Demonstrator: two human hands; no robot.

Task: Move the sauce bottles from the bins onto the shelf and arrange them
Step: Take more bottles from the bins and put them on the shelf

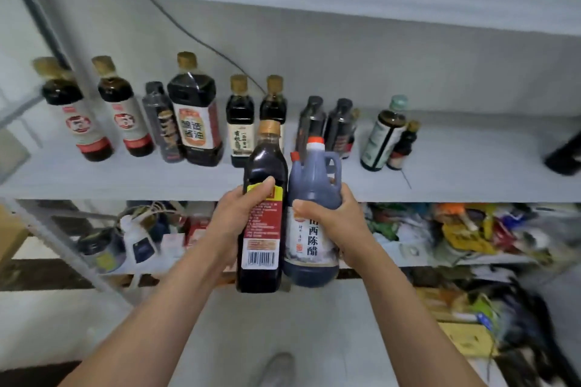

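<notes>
My left hand (240, 214) grips a tall dark sauce bottle (263, 229) with a red label and a tan cap. My right hand (334, 220) grips a vinegar jug (312, 198) with a side handle, a white label and a red-and-white cap. Both bottles are held upright, side by side, in front of the edge of the white shelf (125, 179). Several dark sauce bottles stand in a row on that shelf, among them a big soy sauce bottle (196, 116) left of centre.
A green-capped bottle (385, 135) and a small dark one (404, 148) stand to the right on the shelf, with bare shelf beyond them. The lower shelf holds jars (100, 248) and cluttered packets (465, 229). A shoe (278, 369) shows on the floor.
</notes>
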